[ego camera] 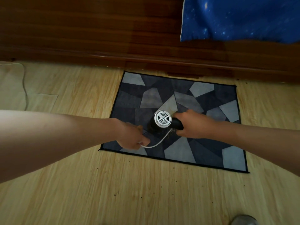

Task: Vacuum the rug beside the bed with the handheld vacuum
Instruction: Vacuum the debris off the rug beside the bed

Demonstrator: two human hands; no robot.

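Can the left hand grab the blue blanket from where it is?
Probably not. The left hand is low over the rug, holding the vacuum's cord, while the blue blanket hangs far off past the rug. Nothing blocks it; it looks too far.

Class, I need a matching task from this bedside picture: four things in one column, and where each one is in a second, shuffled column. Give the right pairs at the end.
Things
1. vacuum
2. cord
3. rug
4. blue cloth

Places
A. hanging over the wooden bed side, top right
B. flat on the floor against the bed
C. held in the left hand
D. held in the right hand, over the rug

Pairs: 1-D, 2-C, 3-B, 4-A
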